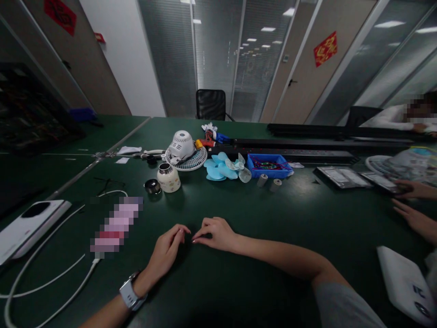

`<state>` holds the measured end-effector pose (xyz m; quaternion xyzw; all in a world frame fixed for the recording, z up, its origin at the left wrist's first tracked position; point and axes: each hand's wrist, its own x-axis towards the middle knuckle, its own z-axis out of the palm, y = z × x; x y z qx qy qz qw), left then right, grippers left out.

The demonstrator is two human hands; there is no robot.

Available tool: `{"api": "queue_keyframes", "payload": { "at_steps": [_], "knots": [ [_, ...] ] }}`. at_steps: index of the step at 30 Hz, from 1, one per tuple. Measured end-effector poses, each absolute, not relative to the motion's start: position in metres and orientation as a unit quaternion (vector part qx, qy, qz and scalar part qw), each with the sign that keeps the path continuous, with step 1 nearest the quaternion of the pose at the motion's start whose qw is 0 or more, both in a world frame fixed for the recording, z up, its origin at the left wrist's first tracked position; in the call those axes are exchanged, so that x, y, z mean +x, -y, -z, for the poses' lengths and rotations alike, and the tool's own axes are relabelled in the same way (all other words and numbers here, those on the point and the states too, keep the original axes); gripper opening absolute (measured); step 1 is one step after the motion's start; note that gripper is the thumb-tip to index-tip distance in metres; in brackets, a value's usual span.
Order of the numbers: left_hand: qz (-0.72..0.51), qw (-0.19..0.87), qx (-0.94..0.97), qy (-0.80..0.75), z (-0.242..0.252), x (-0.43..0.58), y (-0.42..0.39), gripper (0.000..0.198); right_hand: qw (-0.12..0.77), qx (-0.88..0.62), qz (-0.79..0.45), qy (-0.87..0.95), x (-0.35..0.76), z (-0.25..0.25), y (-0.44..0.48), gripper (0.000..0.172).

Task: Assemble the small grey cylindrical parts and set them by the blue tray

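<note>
Low over the dark green table [239, 282], my left hand [166, 255] has thumb and forefinger drawn together; what they hold, if anything, is too small to tell. A smartwatch [131, 291] is on that wrist. Just to its right, my right hand [216, 234] pinches with thumb and forefinger. A tiny dark spot shows at those fingertips, too small to name. The two sets of fingertips face each other with a small gap between them. Beyond the left hand stand an uncapped cream flask [169, 178] and its dark lid [152, 186].
Farther back are a white fan body [183, 145], blue fan blades [218, 167], a blue bin of wires [269, 166] and two grey cylinders [276, 184]. On the left, a phone [116, 223] is on a white cable [78, 291]. Another person's hands [414, 218] are at right.
</note>
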<state>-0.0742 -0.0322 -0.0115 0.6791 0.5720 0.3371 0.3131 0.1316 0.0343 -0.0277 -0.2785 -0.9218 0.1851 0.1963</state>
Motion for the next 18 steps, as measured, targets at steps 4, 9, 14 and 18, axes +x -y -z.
{"api": "queue_keyframes", "payload": {
  "at_steps": [4,9,14,18],
  "knots": [
    [-0.333,0.313,0.687,-0.565,0.011,-0.073,0.032,0.031,0.205,-0.275,-0.181,0.922,0.134,0.031,-0.033,0.035],
    [-0.332,0.316,0.688,-0.563,0.012,-0.072,0.031,0.032,0.187,-0.238,-0.164,0.939,0.122,0.033,-0.033,0.03],
    [-0.319,0.314,0.686,-0.573,0.015,-0.075,0.032,0.033,0.194,-0.241,-0.187,0.932,0.131,0.029,-0.038,0.021],
    [-0.31,0.322,0.684,-0.576,0.015,-0.077,0.032,0.035,0.319,-0.369,-0.179,0.854,0.208,0.005,-0.065,0.022]
  ]
}}
